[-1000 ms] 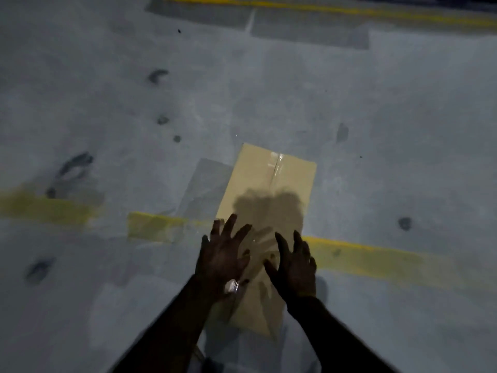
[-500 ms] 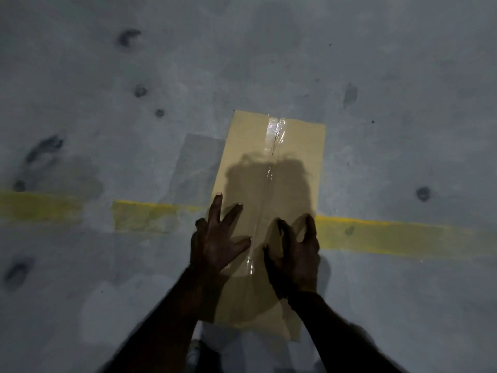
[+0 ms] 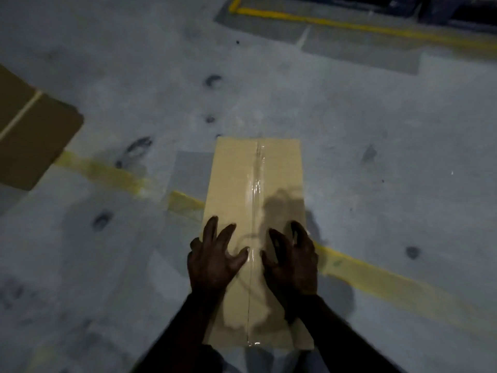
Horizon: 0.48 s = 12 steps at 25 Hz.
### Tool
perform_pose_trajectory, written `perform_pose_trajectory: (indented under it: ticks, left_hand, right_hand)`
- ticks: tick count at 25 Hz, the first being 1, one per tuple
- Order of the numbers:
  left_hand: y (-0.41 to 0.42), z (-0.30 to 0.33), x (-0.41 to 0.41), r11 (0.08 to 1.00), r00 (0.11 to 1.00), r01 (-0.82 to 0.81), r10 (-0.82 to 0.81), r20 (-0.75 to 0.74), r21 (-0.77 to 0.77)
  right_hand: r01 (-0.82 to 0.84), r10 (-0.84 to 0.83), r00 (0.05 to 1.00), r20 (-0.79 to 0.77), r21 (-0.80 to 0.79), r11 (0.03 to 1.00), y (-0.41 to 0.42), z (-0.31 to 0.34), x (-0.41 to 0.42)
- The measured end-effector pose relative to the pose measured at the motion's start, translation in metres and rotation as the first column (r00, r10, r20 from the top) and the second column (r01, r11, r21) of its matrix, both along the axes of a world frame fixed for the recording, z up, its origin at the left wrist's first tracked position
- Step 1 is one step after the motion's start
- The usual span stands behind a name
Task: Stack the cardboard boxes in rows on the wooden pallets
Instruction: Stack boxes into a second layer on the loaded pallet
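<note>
A long tan cardboard box [image 3: 239,181] lies on the grey floor, with clear tape running down its middle seam. Both my hands hover over its near half with fingers spread and slightly bent. My left hand [image 3: 215,257] is left of the seam, near the box's left edge. My right hand [image 3: 293,259] is right of the seam, near the right edge. Neither hand grips anything; I cannot tell whether the fingertips touch the top. No pallet is in view.
A second, darker cardboard box [image 3: 29,130] lies at the left edge. A worn yellow floor line [image 3: 376,275] runs under the tan box, and another yellow line [image 3: 349,25] marks the floor at the top right.
My hands have moved apart toward the box's two sides and their fingers have bent more. The view has swung, bringing the darker box in at the left.
</note>
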<state>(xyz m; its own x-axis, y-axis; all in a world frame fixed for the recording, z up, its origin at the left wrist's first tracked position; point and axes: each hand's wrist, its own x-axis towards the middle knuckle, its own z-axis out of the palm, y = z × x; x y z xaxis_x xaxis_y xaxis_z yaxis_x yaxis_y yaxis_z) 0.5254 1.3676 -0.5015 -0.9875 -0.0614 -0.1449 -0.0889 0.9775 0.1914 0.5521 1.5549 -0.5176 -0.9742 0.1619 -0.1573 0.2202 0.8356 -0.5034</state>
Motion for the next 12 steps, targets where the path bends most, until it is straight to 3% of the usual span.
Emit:
perform_pose_trajectory:
  ticks: [7, 12]
  left_hand:
    - [-0.029, 0.136, 0.114, 0.943, 0.936, -0.326, 0.332, -0.112, 0.067]
    - [-0.077, 0.225, 0.228, 0.878, 0.852, -0.473, 0.478, -0.213, 0.077]
  right_hand:
    - [-0.33, 0.325, 0.94, -0.108, -0.03, 0.944, -0.024, 0.138, 0.05]
    - [-0.45, 0.44, 0.882, -0.171, -0.021, 0.893, -0.087, 0.224, 0.129]
